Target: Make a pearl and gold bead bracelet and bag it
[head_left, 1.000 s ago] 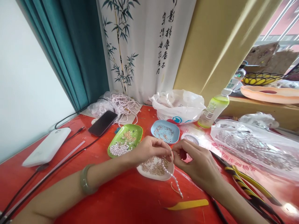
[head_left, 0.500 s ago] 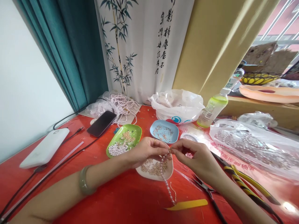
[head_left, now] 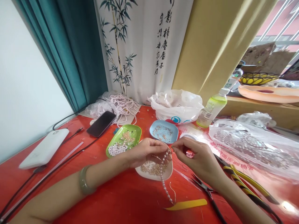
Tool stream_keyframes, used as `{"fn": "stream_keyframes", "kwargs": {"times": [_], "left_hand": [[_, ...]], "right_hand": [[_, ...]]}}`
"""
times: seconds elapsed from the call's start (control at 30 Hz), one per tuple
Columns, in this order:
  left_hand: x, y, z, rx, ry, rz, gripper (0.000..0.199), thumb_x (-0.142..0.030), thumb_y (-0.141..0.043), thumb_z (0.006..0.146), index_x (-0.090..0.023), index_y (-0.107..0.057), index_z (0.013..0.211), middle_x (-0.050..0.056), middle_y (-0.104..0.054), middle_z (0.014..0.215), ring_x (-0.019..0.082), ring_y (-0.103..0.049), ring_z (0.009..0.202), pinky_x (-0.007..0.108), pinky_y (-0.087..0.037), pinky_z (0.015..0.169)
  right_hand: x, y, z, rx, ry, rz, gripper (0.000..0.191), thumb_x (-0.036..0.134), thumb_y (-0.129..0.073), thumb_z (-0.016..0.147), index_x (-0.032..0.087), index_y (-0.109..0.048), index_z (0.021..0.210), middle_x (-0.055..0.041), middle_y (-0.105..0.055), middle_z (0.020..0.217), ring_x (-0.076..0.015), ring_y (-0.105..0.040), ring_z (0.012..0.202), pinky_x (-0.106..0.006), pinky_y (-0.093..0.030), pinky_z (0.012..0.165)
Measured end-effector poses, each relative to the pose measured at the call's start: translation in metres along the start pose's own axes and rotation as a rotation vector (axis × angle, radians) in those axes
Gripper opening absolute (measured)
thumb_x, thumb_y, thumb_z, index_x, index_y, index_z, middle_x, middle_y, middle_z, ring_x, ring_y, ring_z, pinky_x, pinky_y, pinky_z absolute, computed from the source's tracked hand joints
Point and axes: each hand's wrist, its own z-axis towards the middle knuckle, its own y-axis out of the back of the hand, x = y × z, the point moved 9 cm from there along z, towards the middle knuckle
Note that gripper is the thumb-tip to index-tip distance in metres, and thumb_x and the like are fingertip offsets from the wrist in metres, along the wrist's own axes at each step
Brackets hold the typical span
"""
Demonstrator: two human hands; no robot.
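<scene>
Head view: left hand (head_left: 149,151) and right hand (head_left: 198,155) meet at a strand (head_left: 163,183) over the white dish (head_left: 148,175)

Left fingertips grip the strand's top above the dish; right thumb and forefinger are pinched together beside it, though whether they grip anything is too small to tell; the strand trails to the dish's near side, by the tweezers (head_left: 188,204), with the green tray (head_left: 138,132) left of the dish and the blue tray (head_left: 172,141) beyond it

- A smooth, rounded bangle (head_left: 83,181) of greyish green circled the left forearm (head_left: 108,173).
- A thin ring (head_left: 155,142), seemingly gold-coloured, showed on the left hand (head_left: 147,150).
- The right forearm (head_left: 235,196) was bare where it showed.
</scene>
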Motion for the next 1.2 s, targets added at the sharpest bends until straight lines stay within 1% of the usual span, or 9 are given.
{"fn": "stream_keyframes", "kwargs": {"times": [0.2,0.3,0.4,0.57,0.7,0.83,0.9,1.03,1.2], "left_hand": [[-0.001,-0.004,-0.002,0.045,0.006,0.045,0.017,-0.023,-0.064,0.066,-0.01,-0.063,0.076,0.005,-0.06,0.073,0.009,-0.054,0.062,0.022,-0.042,0.06],[-0.001,-0.002,-0.001,0.014,0.003,0.041,0.014,-0.021,-0.066,0.063,-0.011,-0.063,0.073,0.003,-0.059,0.069,0.008,-0.053,0.059,0.021,-0.041,0.057],[0.0,0.004,0.001,-0.041,-0.006,0.024,0.016,-0.021,-0.068,0.061,-0.01,-0.062,0.072,0.003,-0.058,0.069,0.008,-0.053,0.059,0.02,-0.04,0.056],[-0.002,0.016,0.002,-0.162,-0.062,-0.032,0.02,-0.021,-0.07,0.059,-0.012,-0.059,0.071,0.001,-0.056,0.068,0.008,-0.053,0.059,0.02,-0.041,0.055],[-0.005,0.016,0.0,-0.19,-0.101,-0.072,0.022,-0.021,-0.07,0.059,-0.013,-0.058,0.076,0.001,-0.053,0.072,0.008,-0.053,0.063,0.021,-0.042,0.057],[-0.005,0.015,-0.001,-0.208,-0.114,-0.094,0.028,-0.021,-0.069,0.06,-0.014,-0.06,0.085,0.002,-0.054,0.08,0.01,-0.054,0.067,0.024,-0.043,0.062],[-0.004,0.016,-0.002,-0.228,-0.114,-0.086,0.028,-0.021,-0.07,0.059,-0.013,-0.06,0.083,0.002,-0.054,0.079,0.01,-0.054,0.068,0.025,-0.043,0.064],[-0.007,0.019,-0.004,-0.272,-0.143,-0.062,0.024,-0.02,-0.07,0.057,-0.012,-0.058,0.077,0.002,-0.053,0.076,0.01,-0.053,0.067,0.026,-0.042,0.066],[-0.01,0.015,-0.005,-0.269,-0.144,-0.009,0.023,-0.023,-0.069,0.059,-0.012,-0.055,0.072,0.002,-0.052,0.075,0.01,-0.052,0.067,0.024,-0.041,0.063]], "right_hand": [[0.004,0.006,-0.001,-0.03,0.018,0.003,0.01,0.013,-0.047,0.072,0.017,-0.055,0.068,0.0009,-0.057,0.059,-0.0094,-0.048,0.053,-0.022,-0.039,0.05],[0.004,0.008,-0.001,-0.039,0.007,0.005,0.009,0.016,-0.048,0.073,0.017,-0.056,0.07,0.0002,-0.059,0.062,-0.0099,-0.05,0.055,-0.022,-0.04,0.052],[-0.001,0.008,0.0,-0.033,-0.064,0.008,0.012,0.02,-0.047,0.075,0.018,-0.057,0.07,0.0003,-0.06,0.062,-0.0101,-0.051,0.054,-0.023,-0.04,0.051],[-0.005,-0.009,-0.003,0.078,-0.205,0.063,0.012,0.024,-0.05,0.074,0.019,-0.058,0.067,0.001,-0.062,0.058,-0.0091,-0.051,0.05,-0.021,-0.04,0.047],[-0.008,-0.027,-0.008,0.153,-0.274,0.223,0.011,0.022,-0.049,0.074,0.018,-0.06,0.076,-0.0006,-0.064,0.064,-0.0108,-0.057,0.055,-0.023,-0.045,0.052],[-0.019,-0.034,-0.011,0.109,-0.353,0.306,0.012,0.026,-0.05,0.074,0.017,-0.058,0.075,-0.0027,-0.064,0.067,-0.0124,-0.058,0.059,-0.025,-0.047,0.055],[-0.024,-0.038,-0.013,0.107,-0.39,0.349,0.012,0.028,-0.051,0.073,0.017,-0.056,0.076,-0.003,-0.063,0.067,-0.0125,-0.058,0.059,-0.024,-0.047,0.054],[-0.026,-0.046,-0.015,0.151,-0.432,0.445,0.012,0.024,-0.048,0.075,0.016,-0.056,0.077,-0.0019,-0.061,0.063,-0.0104,-0.057,0.052,-0.022,-0.045,0.048],[-0.019,-0.038,-0.014,0.126,-0.388,0.296,0.017,0.023,-0.043,0.077,0.016,-0.059,0.076,-0.0018,-0.061,0.06,-0.0106,-0.056,0.048,-0.022,-0.044,0.046]]}}
